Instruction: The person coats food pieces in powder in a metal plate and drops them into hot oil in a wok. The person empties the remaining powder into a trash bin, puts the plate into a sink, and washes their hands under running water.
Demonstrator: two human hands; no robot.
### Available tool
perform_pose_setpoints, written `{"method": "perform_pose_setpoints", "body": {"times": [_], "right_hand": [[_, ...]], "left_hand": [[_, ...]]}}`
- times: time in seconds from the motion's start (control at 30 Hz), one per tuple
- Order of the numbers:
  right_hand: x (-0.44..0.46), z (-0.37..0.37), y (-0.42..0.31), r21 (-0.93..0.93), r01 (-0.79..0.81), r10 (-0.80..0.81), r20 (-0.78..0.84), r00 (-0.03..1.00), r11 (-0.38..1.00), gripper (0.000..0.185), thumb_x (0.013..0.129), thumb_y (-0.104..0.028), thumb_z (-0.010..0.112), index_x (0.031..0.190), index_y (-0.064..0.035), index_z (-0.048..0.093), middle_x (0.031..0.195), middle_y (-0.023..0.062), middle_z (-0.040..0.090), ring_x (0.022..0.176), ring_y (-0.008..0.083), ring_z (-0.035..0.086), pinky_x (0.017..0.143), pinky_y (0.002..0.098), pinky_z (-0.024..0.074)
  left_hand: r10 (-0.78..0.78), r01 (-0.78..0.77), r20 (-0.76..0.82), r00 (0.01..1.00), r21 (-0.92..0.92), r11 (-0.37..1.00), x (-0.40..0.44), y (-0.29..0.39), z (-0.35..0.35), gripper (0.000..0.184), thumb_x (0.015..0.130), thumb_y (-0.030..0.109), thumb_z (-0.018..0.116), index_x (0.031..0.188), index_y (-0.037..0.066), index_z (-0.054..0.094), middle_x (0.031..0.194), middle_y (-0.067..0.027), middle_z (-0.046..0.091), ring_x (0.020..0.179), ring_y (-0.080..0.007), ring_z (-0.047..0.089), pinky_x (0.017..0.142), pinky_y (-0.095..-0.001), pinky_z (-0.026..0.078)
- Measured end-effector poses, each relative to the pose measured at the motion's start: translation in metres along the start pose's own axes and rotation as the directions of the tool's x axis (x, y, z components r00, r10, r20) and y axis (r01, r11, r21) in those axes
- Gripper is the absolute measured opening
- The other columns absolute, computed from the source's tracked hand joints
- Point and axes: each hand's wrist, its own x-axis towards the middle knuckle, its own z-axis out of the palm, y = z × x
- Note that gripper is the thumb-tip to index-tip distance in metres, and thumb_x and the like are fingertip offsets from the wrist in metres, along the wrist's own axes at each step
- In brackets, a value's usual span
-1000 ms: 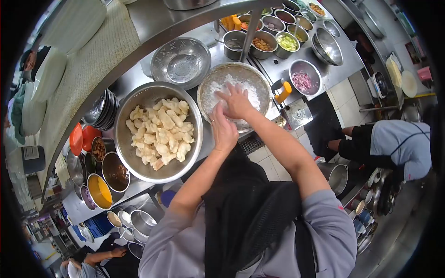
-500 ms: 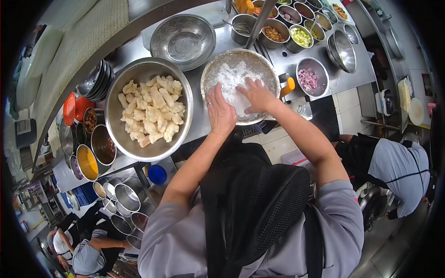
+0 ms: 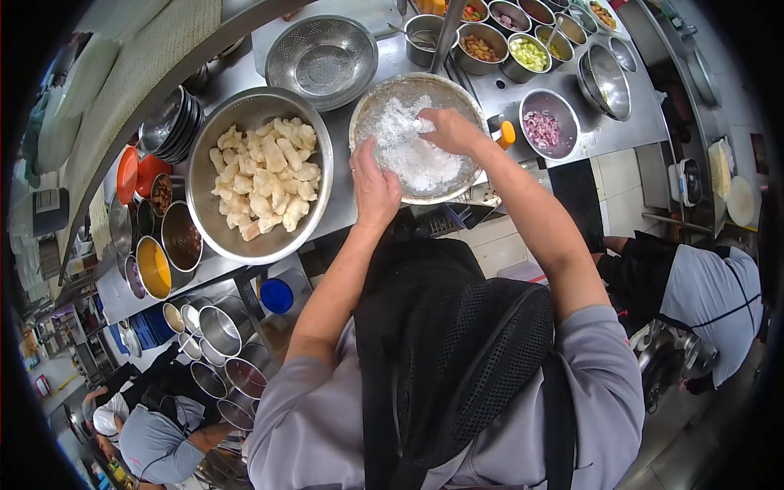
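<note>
A wide round bowl [image 3: 466, 104] with a crusted inner wall holds loose white powder [image 3: 420, 167]. My left hand [image 3: 377, 188] rests at its left rim, fingers stretched out and holding nothing. Over the powder, my right hand [image 3: 453, 132] has its fingers curled together, with their tips in the white powder. Left of this bowl stands a large steel colander [image 3: 200, 167] heaped with pale, lumpy battered pieces [image 3: 265, 175]. Behind the two sits a perforated steel basin [image 3: 321, 69] with nothing in it.
A bowl of chopped purple onion [image 3: 542, 129] and an orange-capped bottle [image 3: 506, 135] are to the right. Several steel pots of ingredients line the back, including cut green vegetable [image 3: 528, 54]. A pot of yellow liquid [image 3: 153, 265] stands left. A co-worker [image 3: 702, 294] bends at the right.
My right hand has gone from spread fingers to curled ones and moved up slightly in the bowl. My left hand has shifted down and left to the rim. The powder is more spread out.
</note>
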Motion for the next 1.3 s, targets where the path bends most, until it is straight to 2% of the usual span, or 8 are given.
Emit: {"method": "perform_pose_setpoints", "body": {"times": [0.17, 0.27, 0.43, 0.8, 0.97, 1.07, 1.2, 1.3], "right_hand": [[-0.011, -0.004, -0.019, -0.256, 0.04, 0.011, 0.196, 0.981, 0.966, 0.047, 0.083, -0.019, 0.075, 0.129, -0.0142, 0.067, 0.126, 0.0197, 0.064, 0.117, 0.0433, 0.061, 0.102, 0.0474, 0.0495], [-0.017, 0.014, -0.046, -0.238, 0.096, -0.095, 0.017, 0.995, 0.966, 0.046, 0.084, -0.017, 0.074, 0.13, -0.0156, 0.067, 0.129, 0.0157, 0.06, 0.118, 0.042, 0.06, 0.101, 0.0469, 0.0505], [0.009, 0.047, -0.017, -0.173, 0.23, -0.243, -0.054, 0.969, 0.958, 0.013, 0.084, -0.01, 0.066, 0.095, -0.0049, 0.072, 0.105, 0.0165, 0.068, 0.097, 0.0381, 0.068, 0.087, 0.0458, 0.0547], [-0.038, 0.045, -0.009, -0.179, 0.026, -0.015, 0.063, 0.998, 0.983, 0.037, 0.082, -0.018, 0.075, 0.117, -0.0069, 0.069, 0.109, 0.0216, 0.069, 0.106, 0.0406, 0.066, 0.095, 0.0474, 0.0526], [-0.029, -0.005, -0.039, 0.109, -0.203, 0.206, -0.01, 0.979, 0.973, 0.032, 0.097, -0.027, 0.064, 0.111, 0.0021, 0.069, 0.103, 0.023, 0.072, 0.096, 0.037, 0.07, 0.081, 0.0432, 0.0576], [-0.029, -0.006, -0.035, 0.665, -0.24, 0.266, 0.065, 0.962, 0.707, 0.042, 0.101, -0.034, 0.061, 0.113, 0.0062, 0.068, 0.103, 0.015, 0.07, 0.089, 0.026, 0.069, 0.077, 0.038, 0.0593], [-0.027, -0.005, -0.037, 0.792, -0.331, 0.386, 0.132, 0.913, 0.513, 0.046, 0.101, -0.037, 0.062, 0.117, 0.0058, 0.067, 0.107, 0.015, 0.068, 0.094, 0.0247, 0.067, 0.082, 0.0384, 0.0587], [-0.026, -0.002, -0.018, 0.266, -0.307, 0.347, -0.12, 0.93, 0.914, 0.044, 0.096, -0.034, 0.067, 0.122, 0.0015, 0.067, 0.113, 0.0214, 0.069, 0.101, 0.033, 0.068, 0.09, 0.0418, 0.0548]], "left_hand": [[-0.008, 0.009, 0.017, 1.0, -0.053, 0.999, -0.006, -0.002, -0.003, 0.063, 0.081, -0.007, 0.053, 0.142, -0.004, 0.038, 0.131, -0.0258, 0.051, 0.123, -0.0421, 0.051, 0.108, -0.0472, 0.041], [0.015, -0.012, 0.052, 0.999, -0.067, 0.998, -0.009, -0.003, -0.003, 0.062, 0.083, -0.006, 0.054, 0.142, -0.004, 0.038, 0.13, -0.0248, 0.053, 0.122, -0.0414, 0.052, 0.106, -0.0465, 0.043], [0.034, -0.03, 0.057, 0.998, -0.07, 0.997, -0.012, -0.007, 0.001, 0.062, 0.083, -0.006, 0.055, 0.142, -0.003, 0.038, 0.129, -0.0249, 0.053, 0.121, -0.0413, 0.053, 0.106, -0.0468, 0.043], [0.027, -0.004, 0.111, 0.993, -0.201, 0.98, -0.01, -0.011, -0.009, 0.061, 0.083, -0.007, 0.053, 0.142, -0.002, 0.038, 0.129, -0.0241, 0.053, 0.121, -0.0409, 0.053, 0.106, -0.0471, 0.044], [0.001, 0.039, 0.154, 0.988, -0.256, 0.966, -0.009, -0.015, -0.015, 0.06, 0.085, -0.005, 0.053, 0.143, -0.001, 0.038, 0.13, -0.0231, 0.053, 0.122, -0.0385, 0.054, 0.104, -0.0453, 0.047], [-0.011, 0.062, 0.176, 0.984, -0.289, 0.955, -0.008, -0.013, -0.019, 0.059, 0.086, -0.004, 0.053, 0.143, -0.001, 0.038, 0.131, -0.0233, 0.053, 0.123, -0.038, 0.054, 0.104, -0.0448, 0.047], [0.003, 0.064, 0.203, 0.979, -0.322, 0.944, -0.006, -0.012, -0.026, 0.058, 0.086, -0.004, 0.052, 0.142, -0.002, 0.038, 0.131, -0.0233, 0.052, 0.122, -0.0377, 0.055, 0.104, -0.0439, 0.047], [0.009, 0.074, 0.219, 0.976, -0.366, 0.928, -0.005, -0.01, -0.03, 0.058, 0.085, -0.005, 0.053, 0.141, -0.004, 0.04, 0.13, -0.0236, 0.053, 0.121, -0.0391, 0.053, 0.103, -0.0453, 0.044]]}}
